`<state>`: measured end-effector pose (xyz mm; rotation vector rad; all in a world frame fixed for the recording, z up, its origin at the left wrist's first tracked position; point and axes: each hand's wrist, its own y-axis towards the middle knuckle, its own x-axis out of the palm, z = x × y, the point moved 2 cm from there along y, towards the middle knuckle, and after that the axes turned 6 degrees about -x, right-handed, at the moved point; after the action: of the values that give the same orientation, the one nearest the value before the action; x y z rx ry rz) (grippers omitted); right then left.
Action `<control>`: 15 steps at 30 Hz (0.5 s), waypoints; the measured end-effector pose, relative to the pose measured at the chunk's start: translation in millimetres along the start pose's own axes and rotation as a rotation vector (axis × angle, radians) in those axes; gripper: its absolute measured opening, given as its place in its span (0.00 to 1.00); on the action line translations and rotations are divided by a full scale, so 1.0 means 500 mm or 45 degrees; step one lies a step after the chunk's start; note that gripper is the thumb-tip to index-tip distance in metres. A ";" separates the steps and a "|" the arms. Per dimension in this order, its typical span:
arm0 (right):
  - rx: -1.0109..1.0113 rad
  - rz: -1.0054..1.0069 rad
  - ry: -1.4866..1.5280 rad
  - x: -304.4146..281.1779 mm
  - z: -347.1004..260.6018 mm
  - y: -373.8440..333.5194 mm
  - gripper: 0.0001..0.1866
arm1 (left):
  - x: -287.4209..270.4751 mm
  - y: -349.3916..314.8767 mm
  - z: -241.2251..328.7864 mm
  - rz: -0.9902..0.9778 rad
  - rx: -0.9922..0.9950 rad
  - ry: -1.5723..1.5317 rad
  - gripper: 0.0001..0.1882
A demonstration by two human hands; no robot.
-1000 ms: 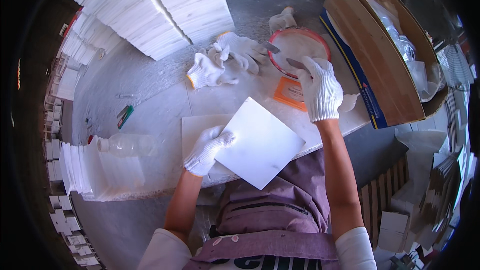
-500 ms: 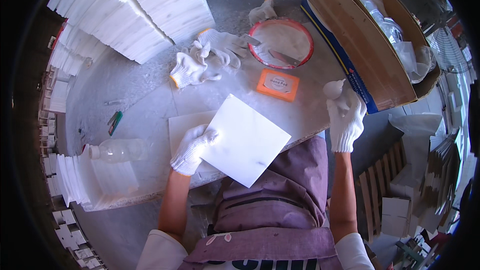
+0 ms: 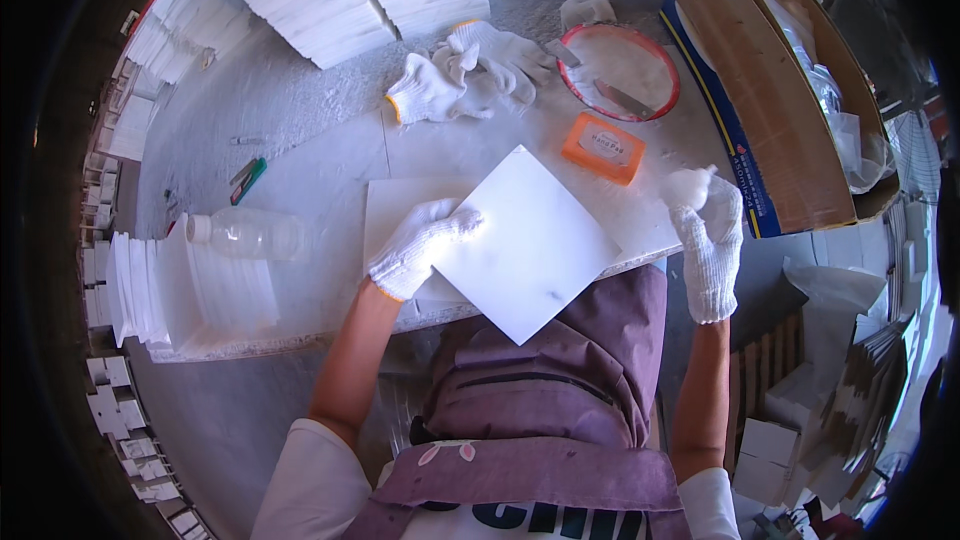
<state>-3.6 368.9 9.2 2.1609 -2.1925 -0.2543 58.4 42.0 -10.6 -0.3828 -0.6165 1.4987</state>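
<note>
My left hand (image 3: pixel 428 248), in a white knitted glove, grips the left corner of a square white tile (image 3: pixel 530 250). The tile is held turned cornerwise above the table's front edge and my lap, with a faint grey mark low on its face. Partly hidden behind it, another flat white tile (image 3: pixel 390 210) lies on the table. My right hand (image 3: pixel 710 250), also gloved, is raised at the table's right end, apart from the tile. Its fingers close on a white rounded lump (image 3: pixel 688 186) with a small tip; the exact kind is unclear.
Beyond the tile lie an orange hand pad (image 3: pixel 603 148), loose white gloves (image 3: pixel 440 85) and a red-rimmed bowl (image 3: pixel 622 70) of white powder with scrapers. Stacked white slabs (image 3: pixel 300 0) stand back left. At left are a clear bottle (image 3: pixel 255 235) and green cutter (image 3: pixel 250 181); at right, a cardboard box (image 3: pixel 770 90).
The view has shifted, so the table's things appear farther right and higher. The tile stays in my left hand. My right hand has turned somewhat, still holding the white lump.
</note>
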 end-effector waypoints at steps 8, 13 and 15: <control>-0.008 -0.424 0.070 0.059 -0.032 0.018 0.26 | 0.000 0.009 0.004 -0.073 -0.027 0.003 0.15; 0.049 -0.518 -0.044 0.093 -0.051 0.051 0.23 | 0.004 0.005 0.007 -0.047 -0.006 -0.021 0.13; 0.095 -0.538 -0.047 0.104 -0.052 0.060 0.24 | 0.002 0.006 0.007 -0.051 -0.003 -0.028 0.13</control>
<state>-30.4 315.4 35.4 2.6640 -1.7626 -0.2325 54.0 42.9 -9.5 -0.3543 -0.6395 1.4660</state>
